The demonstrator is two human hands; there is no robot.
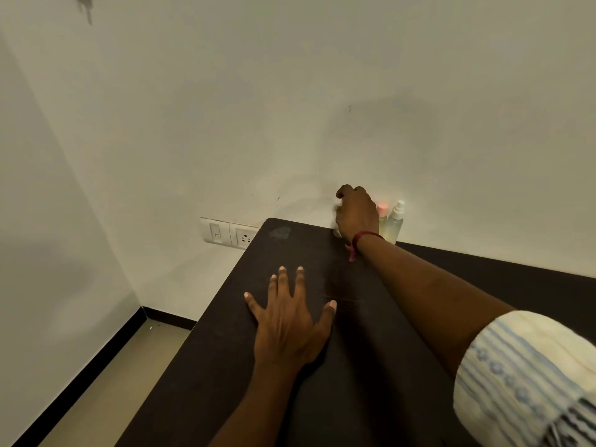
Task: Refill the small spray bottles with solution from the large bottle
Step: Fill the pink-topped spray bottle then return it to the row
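My right hand (356, 211) reaches to the far edge of the dark table (322, 317) by the wall. Its fingers curl round a small clear bottle (337, 233), of which only the base and a sliver show. Just right of that hand stand two small bottles against the wall: one with a pink cap (382, 216) and a clear spray bottle with a white nozzle (396, 221). My left hand (290, 317) lies flat on the table with its fingers spread, holding nothing. No large bottle is in view.
A white wall runs behind the table. A switch and socket plate (230, 235) sits on the wall just left of the table's far corner. The floor and a dark skirting board (96, 359) lie to the left, below the table's edge.
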